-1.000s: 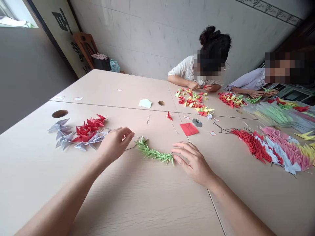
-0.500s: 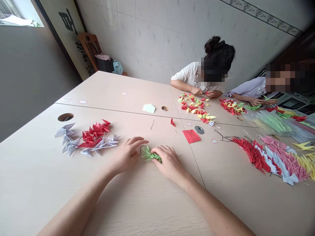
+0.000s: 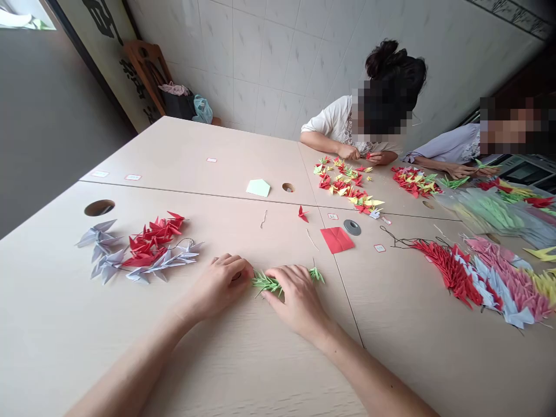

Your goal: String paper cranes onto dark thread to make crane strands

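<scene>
A string of green paper cranes (image 3: 266, 282) lies on the table in front of me. My right hand (image 3: 293, 292) is closed over its middle, and green tips stick out on both sides. At the left end of the string, my left hand (image 3: 226, 281) is closed with its fingers curled down. A bit of black cord (image 3: 236, 276) shows at these fingers; the rest is hidden beneath them. Left of my hands lies a strand of red paper cranes (image 3: 152, 240) and pale lilac paper cranes (image 3: 106, 265).
Across the table (image 3: 243, 370), a person (image 3: 334, 124) handles small red paper, with another person (image 3: 460, 145) to the right. Red paper (image 3: 337, 240), a metal ring cap (image 3: 351, 227), a pale green sheet (image 3: 258, 187) and crane strings (image 3: 447, 269) lie around. The table has cable holes (image 3: 99, 208).
My left hand has closed at the left end of the green string; its fingers were stretched out before. More green cranes now show beyond my right hand. The view has shifted slightly.
</scene>
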Tool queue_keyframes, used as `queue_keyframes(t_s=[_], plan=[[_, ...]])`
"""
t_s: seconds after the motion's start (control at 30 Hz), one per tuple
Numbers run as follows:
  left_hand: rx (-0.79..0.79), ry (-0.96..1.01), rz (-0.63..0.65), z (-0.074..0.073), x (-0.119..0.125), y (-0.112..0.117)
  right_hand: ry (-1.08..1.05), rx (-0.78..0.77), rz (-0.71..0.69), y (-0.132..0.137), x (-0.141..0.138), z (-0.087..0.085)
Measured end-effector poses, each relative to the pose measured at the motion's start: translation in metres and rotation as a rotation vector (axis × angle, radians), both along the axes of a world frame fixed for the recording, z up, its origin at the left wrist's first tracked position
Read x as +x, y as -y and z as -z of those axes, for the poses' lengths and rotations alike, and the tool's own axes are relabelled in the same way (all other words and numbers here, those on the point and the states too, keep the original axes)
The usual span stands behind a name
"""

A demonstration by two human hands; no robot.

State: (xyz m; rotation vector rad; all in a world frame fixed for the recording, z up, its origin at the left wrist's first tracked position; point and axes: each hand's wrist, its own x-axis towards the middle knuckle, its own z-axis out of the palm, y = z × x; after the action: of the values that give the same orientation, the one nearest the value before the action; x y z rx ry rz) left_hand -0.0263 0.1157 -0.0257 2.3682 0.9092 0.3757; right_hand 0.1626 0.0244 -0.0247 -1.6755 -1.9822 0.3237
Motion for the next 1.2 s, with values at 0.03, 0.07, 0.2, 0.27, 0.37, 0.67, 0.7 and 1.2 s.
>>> queue_keyframes(t_s=[0.03, 0.07, 0.2, 0.27, 0.37, 0.67, 0.7, 1.2], plan=[[-0.007, 0.003, -0.009, -0.001, 0.000, 0.001, -0.002, 0.007, -0.002, -0.001, -0.002, 0.002], [-0.008, 0.012, -0.019, -0.002, 0.000, 0.002, -0.007, 0.012, -0.007, -0.002, -0.003, 0.003], [0.017, 0.021, -0.006, -0.002, 0.001, 0.005, -0.012, 0.033, -0.009, -0.004, -0.002, 0.004], [0.037, 0.003, 0.006, 0.000, 0.002, 0.005, -0.002, 0.040, -0.007, -0.004, -0.001, 0.004], [0.067, -0.007, -0.010, 0.003, 0.004, 0.005, -0.021, 0.039, -0.005, -0.003, -0.001, 0.005], [0.017, 0.089, 0.110, 0.001, 0.004, 0.009, -0.035, 0.077, -0.021, 0.000, 0.000, 0.008], [-0.005, 0.086, 0.118, 0.000, 0.003, 0.009, -0.045, 0.082, -0.028, 0.000, 0.001, 0.008], [-0.140, 0.045, 0.084, -0.015, -0.008, -0.003, -0.048, 0.080, -0.031, 0.001, 0.014, 0.006]])
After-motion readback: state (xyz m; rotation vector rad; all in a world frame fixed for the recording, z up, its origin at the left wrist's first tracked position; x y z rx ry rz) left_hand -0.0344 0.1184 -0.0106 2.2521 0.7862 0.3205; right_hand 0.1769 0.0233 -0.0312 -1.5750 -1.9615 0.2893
